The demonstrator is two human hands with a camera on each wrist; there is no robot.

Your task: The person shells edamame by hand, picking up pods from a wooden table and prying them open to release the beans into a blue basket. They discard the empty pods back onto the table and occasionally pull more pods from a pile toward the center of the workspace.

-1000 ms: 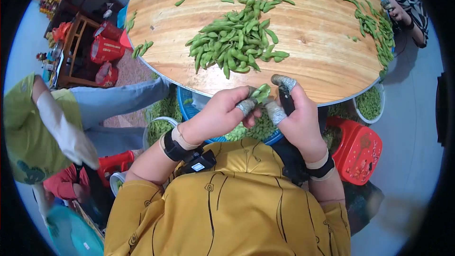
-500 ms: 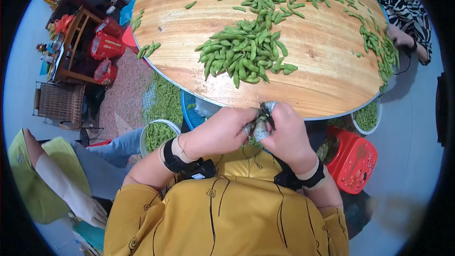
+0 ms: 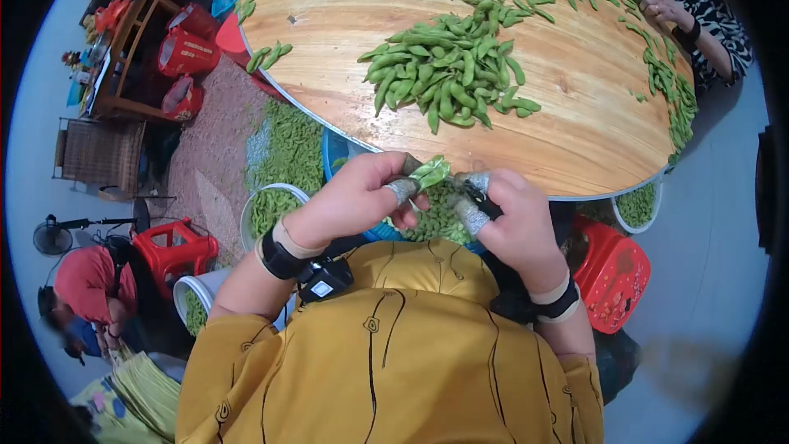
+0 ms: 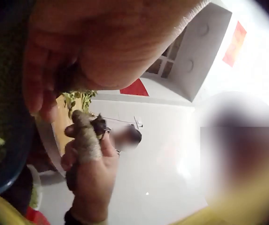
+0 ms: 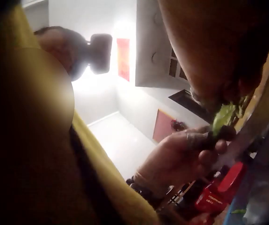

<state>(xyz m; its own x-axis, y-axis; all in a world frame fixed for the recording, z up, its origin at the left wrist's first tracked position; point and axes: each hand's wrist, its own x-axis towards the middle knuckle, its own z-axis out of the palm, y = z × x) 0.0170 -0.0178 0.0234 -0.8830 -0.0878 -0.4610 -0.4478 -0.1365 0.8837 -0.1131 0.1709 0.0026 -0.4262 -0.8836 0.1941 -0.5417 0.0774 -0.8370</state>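
My left hand [image 3: 362, 189] pinches a bright green soybean pod [image 3: 431, 170] between thumb and forefinger, above the table's near edge. The pod looks split and flattened; it also shows as a green patch [image 5: 224, 117] in the right wrist view. Just right of it, apart from the pod, is my right hand [image 3: 519, 218], its thumb and forefinger spread and wrapped in grey tape. Something dark shows between those fingers; I cannot tell what it is. Under both hands lie shelled green beans [image 3: 440, 214] in a blue basin [image 3: 335, 148].
A heap of soybean pods [image 3: 448, 74] lies on the round wooden table [image 3: 329, 41], with more behind. A white bucket of pods [image 3: 275, 218] stands left; a red stool [image 3: 616, 279] is at right. Another person's hand [image 3: 662, 8] is at the table's far right.
My hands came together half a second ago and have since parted, with the green pod now in my left fingers. The person in yellow-green at left has moved lower, toward the view's edge.
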